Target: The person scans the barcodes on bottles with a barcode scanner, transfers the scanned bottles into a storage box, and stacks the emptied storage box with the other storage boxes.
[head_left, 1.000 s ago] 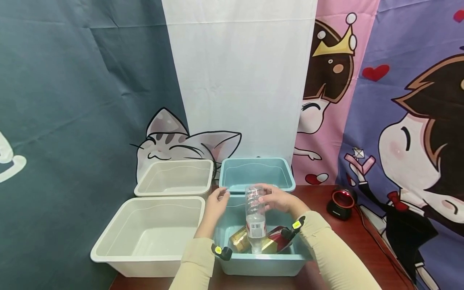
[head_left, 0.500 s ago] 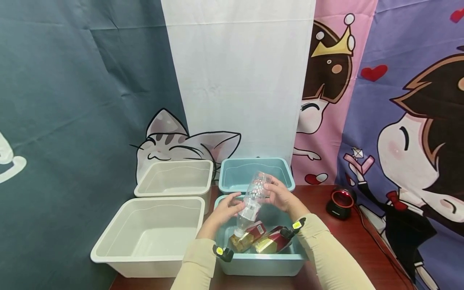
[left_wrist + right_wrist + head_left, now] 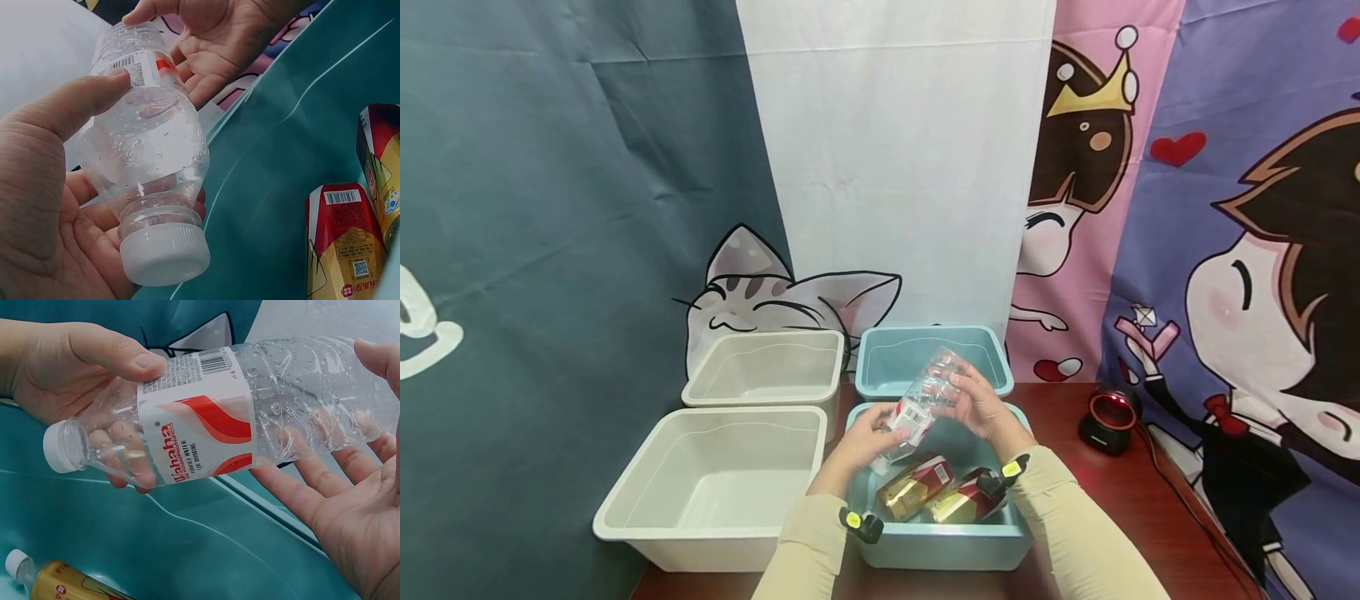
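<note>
A clear plastic water bottle (image 3: 917,415) with a white cap and a red-and-white label is held tilted, cap end down and to the left, above the front blue bin (image 3: 947,542). Near the cap end, my left hand (image 3: 863,440) grips it, thumb on the label (image 3: 134,70) and fingers beneath. My right hand (image 3: 982,408) holds the base end between thumb and fingers, the base towards the upper right. Two gold-and-red packages (image 3: 914,487) lie in the bin below; in the right wrist view a gold bottle (image 3: 78,584) with a white cap shows.
A smaller blue bin (image 3: 880,385) stands behind the front one. To the left are a large off-white bin (image 3: 700,546) and a smaller off-white bin (image 3: 700,392). On the red-brown table (image 3: 1060,492) at right stands a black scanner (image 3: 1107,419) with a lit red ring and a cable.
The bottle has gone from upright, cap down, to a slant with its base at the upper right. My left hand has come across and taken hold of its cap end.
</note>
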`<state>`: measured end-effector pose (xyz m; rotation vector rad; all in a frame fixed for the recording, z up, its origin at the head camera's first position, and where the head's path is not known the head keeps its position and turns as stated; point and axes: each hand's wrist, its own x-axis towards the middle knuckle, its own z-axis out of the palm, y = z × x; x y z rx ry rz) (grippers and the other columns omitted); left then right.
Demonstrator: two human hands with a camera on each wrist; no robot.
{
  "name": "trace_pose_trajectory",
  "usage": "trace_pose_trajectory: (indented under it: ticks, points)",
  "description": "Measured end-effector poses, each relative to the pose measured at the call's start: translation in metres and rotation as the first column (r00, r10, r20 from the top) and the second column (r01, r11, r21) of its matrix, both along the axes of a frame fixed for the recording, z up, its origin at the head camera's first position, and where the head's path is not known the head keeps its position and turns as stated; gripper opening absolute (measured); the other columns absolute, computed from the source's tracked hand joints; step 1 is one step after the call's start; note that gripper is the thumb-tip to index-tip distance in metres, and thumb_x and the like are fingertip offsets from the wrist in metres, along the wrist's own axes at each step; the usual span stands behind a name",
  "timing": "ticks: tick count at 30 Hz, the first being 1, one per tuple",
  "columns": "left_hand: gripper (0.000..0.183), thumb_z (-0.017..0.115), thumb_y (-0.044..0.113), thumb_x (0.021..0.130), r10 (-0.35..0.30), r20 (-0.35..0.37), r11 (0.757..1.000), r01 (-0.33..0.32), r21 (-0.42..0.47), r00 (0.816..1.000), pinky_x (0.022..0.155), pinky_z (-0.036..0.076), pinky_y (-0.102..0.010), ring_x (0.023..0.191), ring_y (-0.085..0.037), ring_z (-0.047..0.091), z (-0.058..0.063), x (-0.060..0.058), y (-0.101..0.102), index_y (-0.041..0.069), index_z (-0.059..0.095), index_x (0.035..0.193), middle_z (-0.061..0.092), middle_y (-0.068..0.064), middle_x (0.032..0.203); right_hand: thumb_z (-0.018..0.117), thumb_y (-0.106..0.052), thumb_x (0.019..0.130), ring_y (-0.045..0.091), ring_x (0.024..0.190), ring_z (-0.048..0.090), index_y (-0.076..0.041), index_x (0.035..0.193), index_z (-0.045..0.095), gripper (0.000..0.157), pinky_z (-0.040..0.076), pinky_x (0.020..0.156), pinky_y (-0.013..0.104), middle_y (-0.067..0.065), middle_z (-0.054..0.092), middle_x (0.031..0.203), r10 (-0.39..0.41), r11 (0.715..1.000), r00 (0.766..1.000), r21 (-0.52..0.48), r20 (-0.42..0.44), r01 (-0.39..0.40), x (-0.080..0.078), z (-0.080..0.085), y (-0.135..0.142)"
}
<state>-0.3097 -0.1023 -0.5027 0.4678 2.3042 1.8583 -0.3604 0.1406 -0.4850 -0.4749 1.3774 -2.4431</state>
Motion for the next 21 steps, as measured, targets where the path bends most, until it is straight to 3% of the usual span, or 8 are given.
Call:
trace_pose_trajectory:
  ticks: [10, 13, 17, 21]
  points:
    - [0.052, 0.073, 0.015, 0.092, 0.017, -0.011, 1.000, -0.017, 0.025, 1.000, 0.084, 0.059, -0.036, 0.095, -0.019, 0.067, 0.002, 0.003, -0.001, -0.004, 0.054, 0.136, 0.069, -0.016, 0.114, 0.043, -0.009, 0.102, 0.030, 0.118, 0.064, -0.020, 0.149, 0.038, 0.048, 0.056, 0.091, 0.051, 0.002, 0.065, 0.127, -0.006, 1.000, 1.000, -0.017, 0.013, 0.006, 0.002, 0.001, -0.001]
    - [0.051, 0.073, 0.014, 0.091, 0.025, -0.030, 1.000, -0.025, 0.006, 0.999, 0.083, 0.059, -0.035, 0.095, -0.020, 0.067, 0.016, 0.012, 0.000, -0.006, 0.055, 0.134, 0.068, -0.018, 0.113, 0.046, -0.009, 0.102, 0.031, 0.120, 0.063, -0.018, 0.149, 0.038, 0.049, 0.054, 0.094, 0.055, 0.003, 0.064, 0.128, -0.013, 1.000, 1.000, -0.002, 0.008, 0.013, 0.002, 0.001, 0.001]
    - [0.052, 0.073, 0.014, 0.091, 0.045, -0.037, 0.998, -0.046, -0.033, 0.998, 0.081, 0.058, -0.034, 0.094, -0.020, 0.067, 0.020, 0.015, -0.001, -0.007, 0.054, 0.135, 0.069, -0.018, 0.113, 0.050, -0.010, 0.101, 0.029, 0.116, 0.065, -0.017, 0.146, 0.037, 0.047, 0.052, 0.096, 0.058, 0.004, 0.063, 0.128, -0.027, 0.999, 1.000, 0.025, 0.002, 0.027, 0.001, 0.003, 0.006]
    - [0.055, 0.075, 0.017, 0.090, 0.061, -0.034, 0.998, -0.062, -0.029, 0.998, 0.082, 0.058, -0.033, 0.095, -0.019, 0.067, 0.005, 0.005, -0.003, -0.003, 0.055, 0.137, 0.070, -0.014, 0.114, 0.051, -0.011, 0.102, 0.028, 0.113, 0.066, -0.017, 0.144, 0.037, 0.044, 0.055, 0.093, 0.056, 0.005, 0.062, 0.128, -0.053, 0.997, 0.998, 0.055, -0.020, 0.054, 0.001, 0.006, 0.013]
